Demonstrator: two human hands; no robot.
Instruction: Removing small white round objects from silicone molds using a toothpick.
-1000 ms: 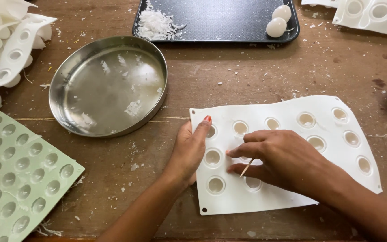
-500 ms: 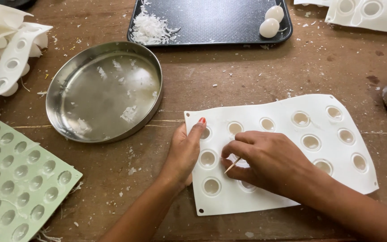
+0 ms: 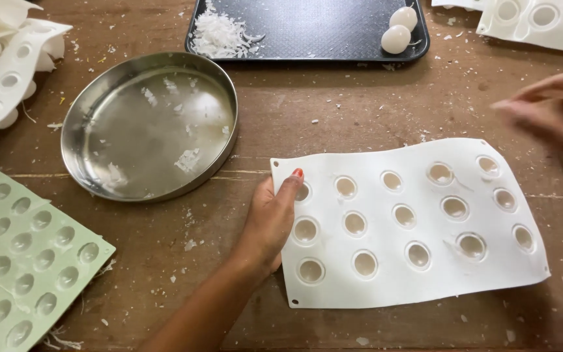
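Observation:
A white silicone mould (image 3: 425, 280) with rows of small round cavities lies flat on the wooden table. My left hand (image 3: 268, 225) grips its left edge, with the thumb on top beside the corner cavity. My right hand (image 3: 555, 111) hovers above the mould's far right corner and touches nothing. It is blurred by motion, so I cannot see whether the fingers hold anything.
A round steel pan (image 3: 73, 163) with white flakes sits left of the mould. Behind it a black tray (image 3: 307, 26) carries shredded white flakes (image 3: 219, 36) and two white balls (image 3: 399, 29). A green mould (image 3: 21, 261) lies front left. More white moulds (image 3: 8, 72) are stacked far left, and another white mould (image 3: 542, 23) lies far right.
My right hand, which held a thin stick over the mould's cavities, has lifted off and swung up to the right. The left hand stays on the mould's edge.

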